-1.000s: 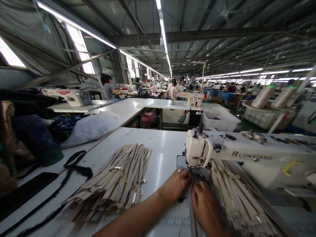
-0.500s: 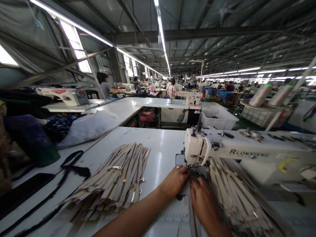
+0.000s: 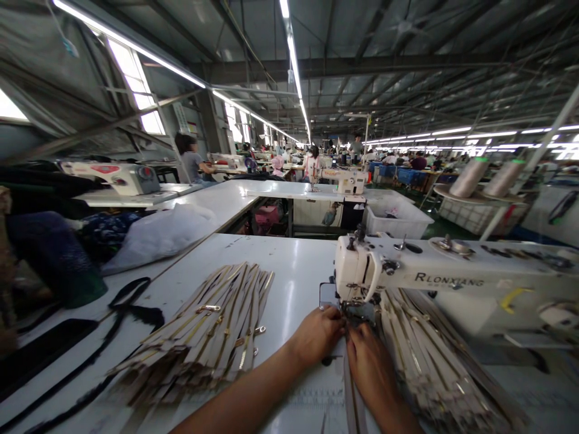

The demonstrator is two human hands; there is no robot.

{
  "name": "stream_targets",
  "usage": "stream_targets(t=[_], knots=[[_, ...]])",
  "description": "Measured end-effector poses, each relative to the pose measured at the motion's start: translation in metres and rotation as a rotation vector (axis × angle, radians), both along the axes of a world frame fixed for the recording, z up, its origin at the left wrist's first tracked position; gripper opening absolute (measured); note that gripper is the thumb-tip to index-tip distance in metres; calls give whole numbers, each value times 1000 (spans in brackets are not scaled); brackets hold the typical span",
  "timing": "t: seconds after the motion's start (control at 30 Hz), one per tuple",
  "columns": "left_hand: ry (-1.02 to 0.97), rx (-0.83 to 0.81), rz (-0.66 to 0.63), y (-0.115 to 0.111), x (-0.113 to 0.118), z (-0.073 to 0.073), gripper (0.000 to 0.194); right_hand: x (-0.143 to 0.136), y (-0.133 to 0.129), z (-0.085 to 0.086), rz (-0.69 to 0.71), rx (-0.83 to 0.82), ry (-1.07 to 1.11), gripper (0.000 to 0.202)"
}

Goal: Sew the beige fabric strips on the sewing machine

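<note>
A beige zipper point(image 3: 353, 401) runs up the table toward the needle area of a white sewing machine point(image 3: 407, 265). My left hand point(image 3: 317, 333) is closed on the zipper's upper end, just in front of the presser foot; its fingertips are partly hidden. Beside it, my right hand point(image 3: 368, 361) pinches the same zipper from the right, the strip trailing down between the two forearms. A pile of beige zippers with gold teeth and metal pulls point(image 3: 221, 319) lies left of my hands. Another zipper pile point(image 3: 429, 355) spreads under the machine arm.
Black straps point(image 3: 136, 307) and a white plastic bag point(image 3: 160, 235) lie on the left. Beyond the table stand a white bin point(image 3: 395, 218) and a second sewing machine point(image 3: 346, 179). Thread cones point(image 3: 470, 178) rise at right. Several people sit farther back.
My left hand has curled slightly more and turned at the machine's foot. My right hand stays on the zipper. The whole view has shifted a little.
</note>
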State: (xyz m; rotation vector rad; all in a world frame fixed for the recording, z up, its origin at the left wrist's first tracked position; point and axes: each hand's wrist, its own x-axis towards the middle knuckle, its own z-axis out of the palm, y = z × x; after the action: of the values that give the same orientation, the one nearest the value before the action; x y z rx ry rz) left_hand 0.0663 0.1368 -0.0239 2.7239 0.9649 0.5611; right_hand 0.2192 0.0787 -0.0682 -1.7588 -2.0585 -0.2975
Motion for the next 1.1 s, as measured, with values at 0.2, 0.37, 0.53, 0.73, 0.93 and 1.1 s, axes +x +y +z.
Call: stream_targets(t=[0.2,0.37,0.53,0.73,0.93,1.1], knots=[[-21,57,-5,1,-1,-3,21,-1,-1,3,11,-4,38,33],[-36,70,-87,2,-4,-5,24,-2,-15,1,15,11,195,29],[-6,81,-96,1,-6,-4,26,0,-34,-7,24,45,296,31],[-24,78,-110,0,-6,-4,26,-1,-41,-11,-19,76,191,39],[-10,72,-106,0,-5,-4,28,-4,-41,-17,-32,53,37,42],[6,74,-108,0,-5,0,28,-4,-39,-22,-38,19,-24,44]])
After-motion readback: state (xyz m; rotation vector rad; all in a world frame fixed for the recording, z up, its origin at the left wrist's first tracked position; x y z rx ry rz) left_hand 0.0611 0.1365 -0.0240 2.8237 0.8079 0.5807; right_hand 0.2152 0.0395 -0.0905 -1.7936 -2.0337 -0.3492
